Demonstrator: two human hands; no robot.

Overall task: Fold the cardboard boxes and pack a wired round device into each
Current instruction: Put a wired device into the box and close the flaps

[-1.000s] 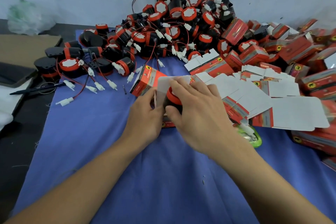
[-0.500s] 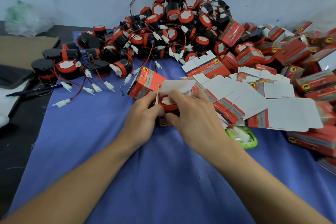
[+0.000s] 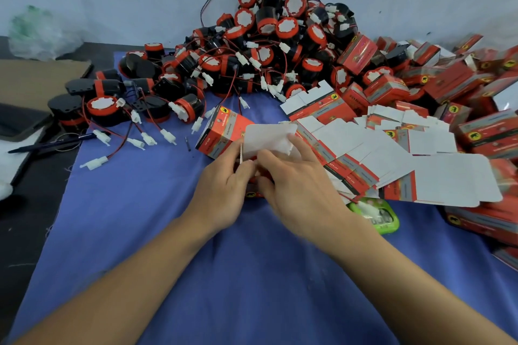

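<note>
I read both hands as closed on the open box [image 3: 267, 138], centre of the table's blue cloth [image 3: 140, 232]. Left hand [image 3: 224, 189] grips its left side; right hand [image 3: 298, 190] holds the raised white flap. Device inside: cannot tell. Device pile [image 3: 266, 50] far centre; flat blanks [image 3: 392, 154] right.

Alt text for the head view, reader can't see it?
The left hand and right hand hold a red cardboard box with its white flap raised, over a blue cloth. Behind lies a heap of red-and-black wired round devices; flat and folded boxes spread to the right.
</note>
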